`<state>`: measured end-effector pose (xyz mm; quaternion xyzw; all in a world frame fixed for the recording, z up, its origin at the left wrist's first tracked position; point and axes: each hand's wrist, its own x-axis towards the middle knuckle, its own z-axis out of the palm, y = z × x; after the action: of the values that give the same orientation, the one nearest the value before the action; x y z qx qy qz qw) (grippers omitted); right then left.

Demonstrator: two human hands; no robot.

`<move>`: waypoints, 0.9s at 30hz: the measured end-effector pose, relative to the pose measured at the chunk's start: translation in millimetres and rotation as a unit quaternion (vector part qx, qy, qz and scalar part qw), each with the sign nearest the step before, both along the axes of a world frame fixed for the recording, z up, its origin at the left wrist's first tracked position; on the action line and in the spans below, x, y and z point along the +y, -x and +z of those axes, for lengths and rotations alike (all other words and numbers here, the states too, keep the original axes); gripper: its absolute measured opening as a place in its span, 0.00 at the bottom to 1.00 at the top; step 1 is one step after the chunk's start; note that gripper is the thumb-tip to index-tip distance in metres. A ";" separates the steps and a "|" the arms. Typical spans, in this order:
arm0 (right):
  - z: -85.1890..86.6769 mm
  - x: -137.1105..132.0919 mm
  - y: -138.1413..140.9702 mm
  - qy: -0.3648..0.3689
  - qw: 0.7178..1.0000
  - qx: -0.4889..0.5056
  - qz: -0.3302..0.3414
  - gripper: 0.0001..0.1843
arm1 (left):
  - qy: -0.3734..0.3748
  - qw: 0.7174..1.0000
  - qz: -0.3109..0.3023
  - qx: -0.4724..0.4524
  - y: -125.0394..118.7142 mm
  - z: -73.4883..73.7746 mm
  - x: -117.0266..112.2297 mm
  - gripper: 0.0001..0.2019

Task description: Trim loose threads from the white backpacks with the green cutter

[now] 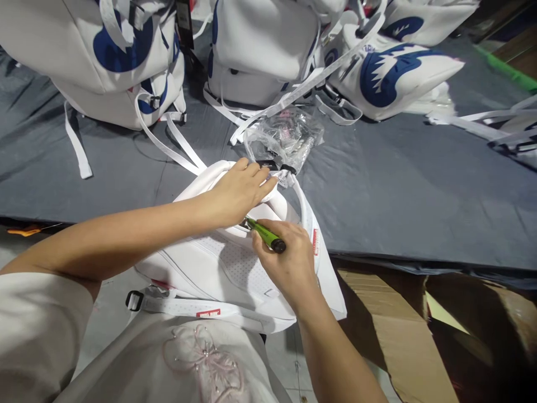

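Observation:
A white backpack (pixel 247 268) lies tilted at the table's front edge, its padded back panel and straps facing me. My left hand (pixel 241 193) presses on its upper edge, the fingers curled over the white fabric; what lies under the fingertips is hidden. My right hand (pixel 289 254) is closed on a green marker pen (pixel 265 235) with a black end. The pen's tip points up and left toward the fabric just under my left hand, and I cannot tell whether it touches. A white shoulder strap (pixel 305 207) runs down the bag's right side.
Several white backpacks with blue patterns (pixel 260 50) stand along the back of the dark-covered table (pixel 403 196). A crumpled clear plastic bag (pixel 289 131) lies just beyond my hands. Loose straps (pixel 78 145) trail over the cloth. Below right is an open cardboard box (pixel 394 330).

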<state>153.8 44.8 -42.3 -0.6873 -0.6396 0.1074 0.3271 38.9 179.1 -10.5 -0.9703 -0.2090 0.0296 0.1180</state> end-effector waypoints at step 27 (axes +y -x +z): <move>-24.9 0.9 27.3 -0.094 0.984 0.149 0.033 0.12 | 0.006 0.986 0.134 0.102 26.6 34.7 -10.8 0.54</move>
<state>126.5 45.7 -67.2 -0.6082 -0.6134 0.1582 0.4783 12.3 168.4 24.2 -0.9262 -0.3237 0.1450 0.1274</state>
